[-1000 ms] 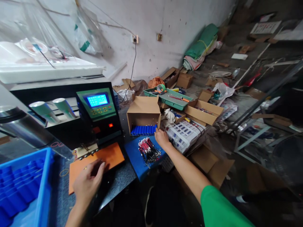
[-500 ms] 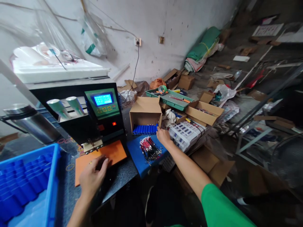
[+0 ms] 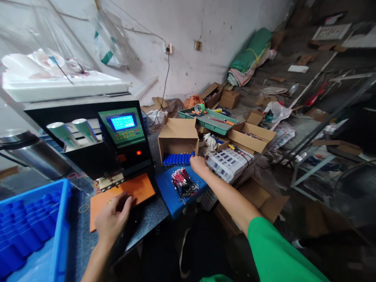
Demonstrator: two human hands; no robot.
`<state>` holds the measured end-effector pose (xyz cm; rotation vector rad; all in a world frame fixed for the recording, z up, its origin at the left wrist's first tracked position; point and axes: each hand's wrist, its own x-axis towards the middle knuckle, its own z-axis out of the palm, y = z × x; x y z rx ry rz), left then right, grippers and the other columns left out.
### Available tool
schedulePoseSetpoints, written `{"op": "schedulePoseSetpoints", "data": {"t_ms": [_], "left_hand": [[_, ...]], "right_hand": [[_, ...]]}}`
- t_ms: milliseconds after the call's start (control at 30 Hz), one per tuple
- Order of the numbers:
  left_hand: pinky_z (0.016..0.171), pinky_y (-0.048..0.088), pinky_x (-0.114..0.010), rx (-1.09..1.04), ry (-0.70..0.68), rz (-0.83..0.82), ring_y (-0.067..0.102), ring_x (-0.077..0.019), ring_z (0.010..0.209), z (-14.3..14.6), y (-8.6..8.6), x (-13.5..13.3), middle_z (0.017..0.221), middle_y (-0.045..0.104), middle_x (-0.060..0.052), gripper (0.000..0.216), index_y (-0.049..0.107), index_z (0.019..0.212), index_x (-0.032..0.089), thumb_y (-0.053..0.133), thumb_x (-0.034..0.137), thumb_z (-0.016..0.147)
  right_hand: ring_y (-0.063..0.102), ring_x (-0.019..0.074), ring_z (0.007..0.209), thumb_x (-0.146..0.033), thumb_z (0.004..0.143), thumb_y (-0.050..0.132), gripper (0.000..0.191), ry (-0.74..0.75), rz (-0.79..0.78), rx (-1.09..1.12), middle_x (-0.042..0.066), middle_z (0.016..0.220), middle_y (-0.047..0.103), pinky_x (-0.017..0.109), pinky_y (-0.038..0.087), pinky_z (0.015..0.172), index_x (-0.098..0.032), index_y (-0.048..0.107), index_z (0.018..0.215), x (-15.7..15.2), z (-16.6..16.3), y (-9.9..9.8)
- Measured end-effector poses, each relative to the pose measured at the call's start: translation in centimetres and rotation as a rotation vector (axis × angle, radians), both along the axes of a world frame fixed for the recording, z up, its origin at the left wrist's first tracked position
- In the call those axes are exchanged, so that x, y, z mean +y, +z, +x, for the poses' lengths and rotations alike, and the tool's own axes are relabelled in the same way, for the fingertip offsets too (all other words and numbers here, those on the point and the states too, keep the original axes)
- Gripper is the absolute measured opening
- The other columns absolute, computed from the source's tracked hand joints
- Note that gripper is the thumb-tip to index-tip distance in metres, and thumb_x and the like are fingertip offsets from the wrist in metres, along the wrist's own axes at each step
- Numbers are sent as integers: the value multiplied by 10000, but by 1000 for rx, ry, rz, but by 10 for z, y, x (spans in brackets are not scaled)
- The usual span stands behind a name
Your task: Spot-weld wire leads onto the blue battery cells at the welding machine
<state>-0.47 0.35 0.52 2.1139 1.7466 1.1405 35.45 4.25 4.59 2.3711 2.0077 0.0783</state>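
My right hand (image 3: 199, 165) reaches out to the open front of a cardboard box (image 3: 178, 135) lying on its side, its fingers at the right end of a row of blue cylinders (image 3: 177, 159) inside; the fingertips are curled and I cannot make out a grip. A bundle of red and black wires (image 3: 183, 185) lies on a blue pad (image 3: 170, 192) just below that hand. My left hand (image 3: 113, 217) rests flat, fingers loosely apart, on the near edge of an orange mat (image 3: 123, 194) under the head of a black machine (image 3: 126, 137) with a lit blue screen.
A blue bin (image 3: 32, 231) holding several blue cylinders stands at the near left. A steel kettle (image 3: 32, 152) sits behind it. Open cartons (image 3: 252, 137), a green tray (image 3: 210, 119) of tools and a white compartment tray (image 3: 229, 164) crowd the right. Clutter covers the floor beyond.
My right hand has shifted slightly left and up against the end of the blue cylinder row. The left hand stays on the orange mat. The camera has swayed a little.
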Motion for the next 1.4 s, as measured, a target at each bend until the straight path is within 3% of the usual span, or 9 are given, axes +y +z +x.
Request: {"op": "schedulePoseSetpoints", "data": {"t_ms": [133,333,567,900,1067,1200,1300,1400], "left_hand": [[685,495,-287,11,-8,10,675,-200,786,0,1,0,925,734,-41,382,674,1030,230,541,539,848],[645,474,-284,35,-12,47,651,-178,695,1,4,-3,904,732,-34,369,675,1018,227,535,528,857],[647,470,-289,52,-5,89,668,-203,753,3,5,-4,875,730,-41,347,679,974,224,528,515,859],[664,479,-295,50,-22,84,678,-212,791,4,3,-5,903,728,-51,354,676,1008,217,524,506,871],[704,483,-289,39,-33,76,676,-200,810,5,0,-6,919,729,-38,335,680,1025,224,527,482,877],[703,470,-278,54,-29,77,673,-199,825,5,-2,-6,924,728,-37,334,680,1017,219,522,480,881],[688,460,-276,56,-13,88,664,-193,786,6,-2,-7,907,728,-41,334,685,996,214,524,481,877],[677,449,-279,70,7,94,658,-193,767,8,-1,-8,898,730,-43,318,690,985,211,533,465,875]], "right_hand": [[684,261,1075,-108,923,502,288,25,-20,7,245,1081,702,321,526,897,-86,664,1160,4,-3,6],[683,264,1077,-94,923,466,286,52,-23,6,246,1071,702,322,514,910,-74,664,1128,4,-3,2],[692,306,1045,-146,948,409,503,17,35,8,257,1061,701,391,520,889,-40,387,1439,-3,10,-10],[677,296,1079,-72,915,406,397,66,-40,-19,266,1079,692,364,521,895,-16,552,1280,9,10,-6],[665,326,1091,-94,893,439,483,83,-42,-26,280,1095,681,381,506,903,22,471,1360,3,11,-4],[673,319,1062,-133,898,456,584,40,-9,-1,252,1084,693,371,483,897,-25,352,1463,-12,9,-2],[681,266,1014,-217,946,439,456,52,108,113,174,1087,709,331,471,875,-124,474,1391,-25,0,-5],[668,205,979,-249,950,457,274,186,171,284,100,1033,725,263,452,837,-170,664,1111,-33,-20,-15]]}}
